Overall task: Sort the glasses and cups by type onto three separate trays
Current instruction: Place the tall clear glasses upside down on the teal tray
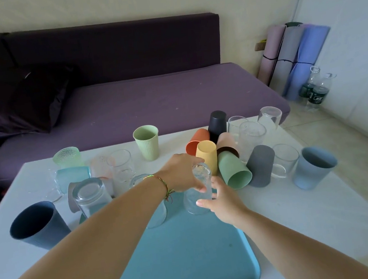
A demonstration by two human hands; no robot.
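A clear glass stands upside down at the far edge of the teal tray. My left hand reaches across and grips its top. My right hand holds its lower side between thumb and fingers. A second clear glass stands on the tray, partly hidden under my left forearm. Plastic cups crowd behind: yellow, orange, black, pink, a green one lying down, grey. More clear glasses stand at the right.
On the white table stand a dark blue cup, an upturned clear glass, tinted textured glasses, a ribbed green cup and a light blue cup. A purple sofa lies behind the table.
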